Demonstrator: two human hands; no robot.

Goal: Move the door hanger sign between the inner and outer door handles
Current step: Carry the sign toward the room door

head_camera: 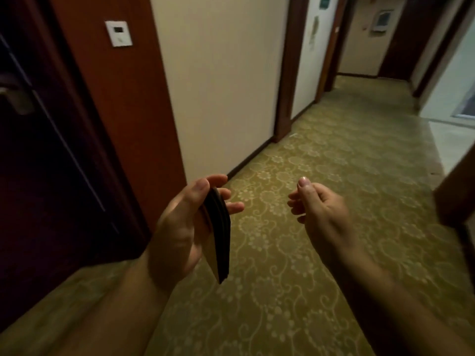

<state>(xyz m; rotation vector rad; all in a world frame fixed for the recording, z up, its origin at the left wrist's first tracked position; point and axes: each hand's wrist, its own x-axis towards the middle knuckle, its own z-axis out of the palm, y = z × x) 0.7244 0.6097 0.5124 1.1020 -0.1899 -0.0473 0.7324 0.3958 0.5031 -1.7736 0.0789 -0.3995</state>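
Over the patterned hallway carpet (pixel 321 140), beside a dark door (pixel 38 176), the left hand (pixel 180 227) pinches the door hanger sign (pixel 218 235) edge-on between thumb and fingers. The right hand (pixel 318 209) hangs loosely curled and holds nothing. The sign is well apart from the door handle (pixel 15 98).

One wide-angle camera, worn on the head, looks forward and down. The left hand (pixel 180 227) and right hand (pixel 321 211) sit closest, low in the middle, bare forearms (pixel 102 317) entering from the bottom edge. A dark brown wooden door (pixel 38 176) crowds the left side; green floral-patterned carpet (pixel 334 155) recedes lengthwise toward the upper right.
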